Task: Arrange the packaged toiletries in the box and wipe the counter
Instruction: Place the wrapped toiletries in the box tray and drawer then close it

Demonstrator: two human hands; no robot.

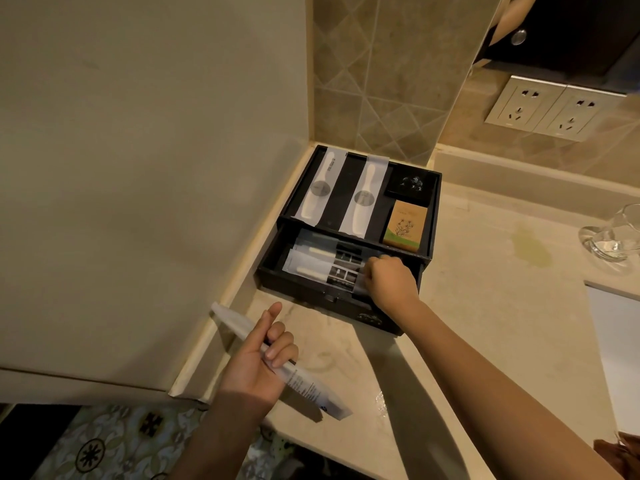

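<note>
A black box stands in the corner of the pale counter, its lower drawer pulled out. On its top lie two wrapped white combs, a small black packet and a brown carton. Two clear wrapped toothbrush packets lie in the drawer. My right hand is in the drawer, fingers pinched on the end of a packet. My left hand holds another long clear packet above the counter's front left.
A beige wall closes the left side and tiled wall the back. A glass stands at the right, near a yellowish stain. Twin sockets sit on the back wall. Water glistens near the counter's front edge. Patterned floor shows below.
</note>
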